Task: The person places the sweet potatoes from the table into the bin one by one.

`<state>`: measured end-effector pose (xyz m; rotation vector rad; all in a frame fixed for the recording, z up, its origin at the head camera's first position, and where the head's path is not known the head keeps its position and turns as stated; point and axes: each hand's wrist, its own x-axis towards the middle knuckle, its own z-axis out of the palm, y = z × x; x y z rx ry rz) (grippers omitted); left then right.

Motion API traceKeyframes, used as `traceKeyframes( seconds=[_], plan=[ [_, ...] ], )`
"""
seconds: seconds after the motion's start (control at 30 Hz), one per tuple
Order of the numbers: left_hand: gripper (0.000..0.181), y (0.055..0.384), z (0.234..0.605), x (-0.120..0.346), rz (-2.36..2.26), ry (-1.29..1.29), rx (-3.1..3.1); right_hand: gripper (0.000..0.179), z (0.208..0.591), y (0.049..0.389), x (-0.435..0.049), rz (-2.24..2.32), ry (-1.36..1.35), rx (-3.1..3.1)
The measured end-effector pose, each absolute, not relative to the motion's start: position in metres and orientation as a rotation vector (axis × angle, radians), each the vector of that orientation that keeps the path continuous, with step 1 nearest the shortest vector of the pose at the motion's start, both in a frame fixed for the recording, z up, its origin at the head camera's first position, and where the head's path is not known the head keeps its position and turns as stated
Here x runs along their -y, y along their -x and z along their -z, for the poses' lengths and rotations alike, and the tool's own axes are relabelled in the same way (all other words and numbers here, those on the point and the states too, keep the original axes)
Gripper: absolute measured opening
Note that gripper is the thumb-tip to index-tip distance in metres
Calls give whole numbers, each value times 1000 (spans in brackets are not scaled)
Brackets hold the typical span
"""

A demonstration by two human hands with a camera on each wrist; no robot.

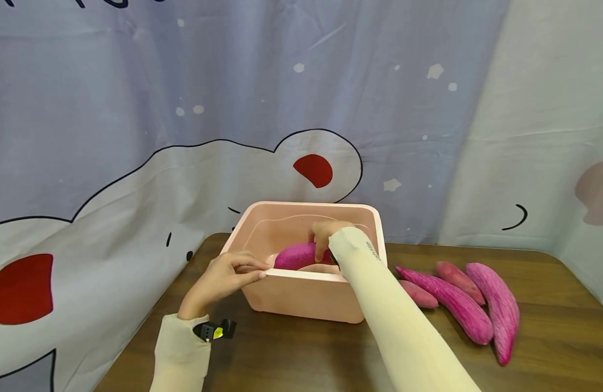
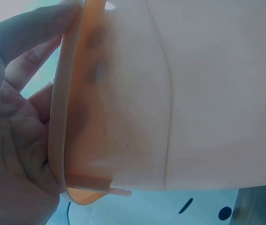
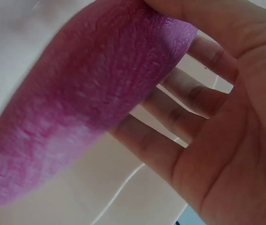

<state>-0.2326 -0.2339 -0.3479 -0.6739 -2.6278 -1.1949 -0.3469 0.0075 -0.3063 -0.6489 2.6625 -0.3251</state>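
Note:
A pale pink plastic bin (image 1: 311,296) stands on the table. At its front left corner, my left hand (image 1: 227,276) pinches the rim (image 2: 60,112), with the thumb on one side and the fingers on the other. My right hand (image 1: 326,235) reaches down inside the bin and holds a magenta sweet potato (image 1: 296,256). In the right wrist view the sweet potato (image 3: 76,98) slants across, thick in the middle and tapered at the lower end, with thumb and fingers on opposite sides of it. The sleeve and rim hide its right end in the head view.
Several more sweet potatoes lie to the right of the bin on the wooden table (image 1: 551,326): a long curved one (image 1: 497,305), a long magenta one (image 1: 453,302) and shorter reddish ones (image 1: 460,280). A printed curtain (image 1: 232,81) hangs behind the table.

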Motion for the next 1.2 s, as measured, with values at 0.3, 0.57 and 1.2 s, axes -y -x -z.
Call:
traceKeyframes(
  seconds=[0.3, 0.57, 1.2],
  plan=[
    [17, 232, 348, 234, 1168, 682, 2637, 26, 305, 342, -10, 381, 595, -2649],
    [18, 232, 349, 235, 1183, 702, 2627, 32, 302, 339, -14, 419, 604, -2618],
    [18, 234, 346, 234, 1218, 733, 2605, 30, 289, 337, -8, 415, 709, -2587]
  ],
)
